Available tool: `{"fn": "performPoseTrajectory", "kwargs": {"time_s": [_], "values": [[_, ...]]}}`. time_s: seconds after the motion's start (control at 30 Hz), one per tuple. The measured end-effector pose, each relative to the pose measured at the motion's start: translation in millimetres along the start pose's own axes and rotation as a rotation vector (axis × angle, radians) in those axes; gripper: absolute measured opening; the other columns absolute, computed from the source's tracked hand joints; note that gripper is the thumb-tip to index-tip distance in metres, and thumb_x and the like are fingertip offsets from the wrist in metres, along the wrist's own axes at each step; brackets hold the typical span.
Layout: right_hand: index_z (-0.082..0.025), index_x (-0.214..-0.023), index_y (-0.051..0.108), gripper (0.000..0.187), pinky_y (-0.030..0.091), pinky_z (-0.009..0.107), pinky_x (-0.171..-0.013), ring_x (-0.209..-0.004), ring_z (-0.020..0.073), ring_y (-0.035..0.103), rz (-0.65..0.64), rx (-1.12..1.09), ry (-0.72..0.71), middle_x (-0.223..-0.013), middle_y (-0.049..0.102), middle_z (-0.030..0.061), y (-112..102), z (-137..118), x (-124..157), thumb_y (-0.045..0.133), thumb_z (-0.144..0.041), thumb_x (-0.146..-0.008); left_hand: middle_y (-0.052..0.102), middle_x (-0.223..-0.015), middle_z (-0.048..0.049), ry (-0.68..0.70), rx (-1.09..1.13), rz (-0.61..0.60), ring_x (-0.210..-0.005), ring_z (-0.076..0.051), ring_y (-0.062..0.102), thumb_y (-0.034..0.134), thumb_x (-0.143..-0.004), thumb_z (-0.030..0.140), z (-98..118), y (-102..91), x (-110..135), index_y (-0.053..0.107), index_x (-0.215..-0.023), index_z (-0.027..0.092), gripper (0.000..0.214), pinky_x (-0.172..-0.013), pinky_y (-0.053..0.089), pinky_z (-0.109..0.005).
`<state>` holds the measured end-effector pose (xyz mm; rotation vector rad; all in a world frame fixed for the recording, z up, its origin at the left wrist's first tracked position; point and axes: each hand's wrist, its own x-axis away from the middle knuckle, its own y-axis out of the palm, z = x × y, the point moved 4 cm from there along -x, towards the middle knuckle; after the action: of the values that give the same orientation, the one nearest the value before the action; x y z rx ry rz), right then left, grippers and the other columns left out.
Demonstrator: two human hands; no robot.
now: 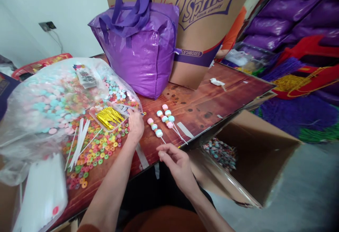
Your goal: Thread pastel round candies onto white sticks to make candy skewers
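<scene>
My left hand [136, 125] reaches over the right side of a small clear tray [99, 122], its fingers closed on the edge of a printed label [125, 109]. Gold twist ties [109, 116] lie in that tray. My right hand [175, 162] hovers at the table's front edge, fingers loosely bent and apart, with nothing seen in them. Just beyond it lie three candy skewers: a near one [154, 127], a middle one [163, 118] and a far one [167, 113]. Each carries pink, blue and white pieces on a white stick.
Ring candies [106, 147], white sticks [79, 143] and a clear bag of pastel candies [53, 101] cover the left side. Clear packaging [45, 186] lies front left. A purple bag [140, 52] and a Sprite carton [196, 62] stand behind. An open carton [254, 158] holds wrapped pieces.
</scene>
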<state>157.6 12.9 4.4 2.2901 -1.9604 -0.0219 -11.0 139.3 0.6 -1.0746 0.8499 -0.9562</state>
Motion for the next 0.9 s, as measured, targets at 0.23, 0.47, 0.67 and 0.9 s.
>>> {"fn": "performPoseTrajectory", "kwargs": {"time_s": [0.23,0.47,0.67,0.9], "values": [[-0.018,-0.084,0.07,0.018,0.042,0.026,-0.059,-0.061,0.0139,0.052,-0.069,0.03,0.008,-0.065,0.057,-0.0013,13.9,1.8,2.1,0.066,-0.036,-0.085,0.064,-0.108,-0.0178,0.052,0.023,-0.046,-0.091,-0.027,0.069,0.041,-0.091,0.006,-5.3,-4.0,-0.3,0.068,-0.108,0.014,0.033,-0.08,0.049,-0.033],[-0.018,-0.083,0.068,0.016,0.043,0.026,-0.06,-0.061,0.0135,0.054,-0.096,0.036,0.008,-0.066,0.059,-0.001,19.2,4.0,-0.4,0.063,-0.032,-0.086,0.056,-0.121,-0.0216,0.004,0.076,0.041,-0.087,-0.028,0.07,0.051,-0.091,0.015,-7.0,1.5,6.4,0.063,-0.119,0.012,0.03,-0.075,0.05,-0.035],[-0.018,-0.083,0.068,0.015,0.044,0.025,-0.059,-0.061,0.0132,0.055,-0.126,0.036,0.009,-0.067,0.06,-0.0005,22.8,8.0,-0.7,0.062,-0.031,-0.085,0.067,-0.104,-0.0159,0.063,0.139,0.06,-0.09,-0.025,0.069,0.047,-0.091,0.01,-14.0,0.6,-4.3,0.073,-0.096,0.015,0.027,-0.083,0.049,-0.034],[-0.019,-0.11,0.064,0.039,0.04,0.023,-0.046,-0.054,0.0108,0.049,0.136,-0.132,0.082,-0.074,0.06,-0.0012,17.4,14.1,-24.2,0.066,-0.047,-0.083,0.068,-0.094,-0.0081,0.23,0.649,0.294,-0.085,-0.02,0.065,0.053,-0.092,0.02,-16.0,-22.5,41.2,0.076,-0.096,0.019,0.023,-0.084,0.051,-0.032]]}}
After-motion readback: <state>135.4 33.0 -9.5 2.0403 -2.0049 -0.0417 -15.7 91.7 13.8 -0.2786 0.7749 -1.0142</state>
